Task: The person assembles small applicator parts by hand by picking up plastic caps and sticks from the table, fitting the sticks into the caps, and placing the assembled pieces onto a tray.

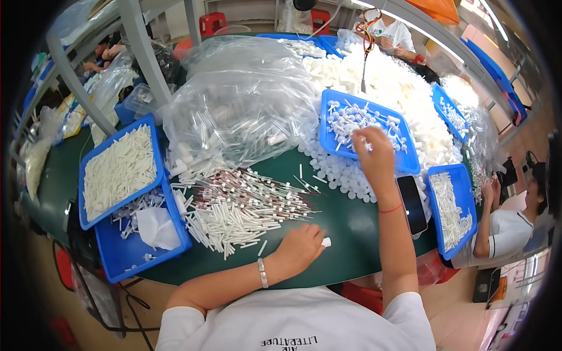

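Note:
My left hand (pixel 297 250) is closed low over the green table near its front edge. A small white plastic piece (pixel 326 241) shows at its fingertips, seemingly pinched there. Stretched forward, my right hand (pixel 376 157) is over the near side of a blue tray (pixel 412 161) of white stemmed parts with round heads (pixel 345 120). Its fingers curl together among those parts; what they grip is too small to make out. Left of my hands lie a heap of short white tubes (pixel 225 225) and a pile of thin dark-reddish sticks with white ends (pixel 257 190).
Translucent round caps (pixel 351 182) and a phone (pixel 412 205) lie beside my right forearm. Blue trays of white tubes stand at left (pixel 153 161) and right (pixel 448 253). Behind are a big clear plastic bag (pixel 234 88) and a white parts heap (pixel 404 88). Other people sit around the table.

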Demonstrator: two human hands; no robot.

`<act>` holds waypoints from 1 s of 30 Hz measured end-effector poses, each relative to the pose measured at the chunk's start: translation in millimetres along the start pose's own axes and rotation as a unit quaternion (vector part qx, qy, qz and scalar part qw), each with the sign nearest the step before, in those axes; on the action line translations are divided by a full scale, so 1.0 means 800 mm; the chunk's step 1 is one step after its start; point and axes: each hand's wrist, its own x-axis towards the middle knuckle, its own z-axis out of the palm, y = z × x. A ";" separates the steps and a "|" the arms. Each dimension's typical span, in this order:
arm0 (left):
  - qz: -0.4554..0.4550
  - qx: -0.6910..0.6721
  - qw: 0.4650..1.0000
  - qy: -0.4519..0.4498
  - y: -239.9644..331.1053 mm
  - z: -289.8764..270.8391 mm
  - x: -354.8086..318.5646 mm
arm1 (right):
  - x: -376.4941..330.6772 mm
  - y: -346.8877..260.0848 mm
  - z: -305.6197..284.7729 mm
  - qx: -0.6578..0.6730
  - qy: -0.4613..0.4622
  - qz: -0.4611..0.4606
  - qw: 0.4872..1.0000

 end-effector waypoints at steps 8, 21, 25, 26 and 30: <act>-0.030 -0.018 0.995 0.097 -0.024 -0.033 0.011 | -0.109 -0.013 0.091 -0.115 -0.219 -0.079 0.966; -0.146 0.207 0.966 0.052 -0.133 -0.019 0.142 | -0.109 -0.012 0.042 0.126 -0.141 0.173 0.966; -0.104 0.159 0.977 0.095 -0.142 -0.014 0.136 | -0.119 0.004 0.043 0.209 -0.139 0.218 0.943; -0.103 0.122 0.980 0.121 -0.144 -0.013 0.133 | -0.121 0.005 0.043 0.202 -0.150 0.218 0.943; -0.087 -0.082 0.985 0.127 -0.110 -0.042 0.111 | -0.118 -0.013 0.031 0.174 -0.126 0.164 0.963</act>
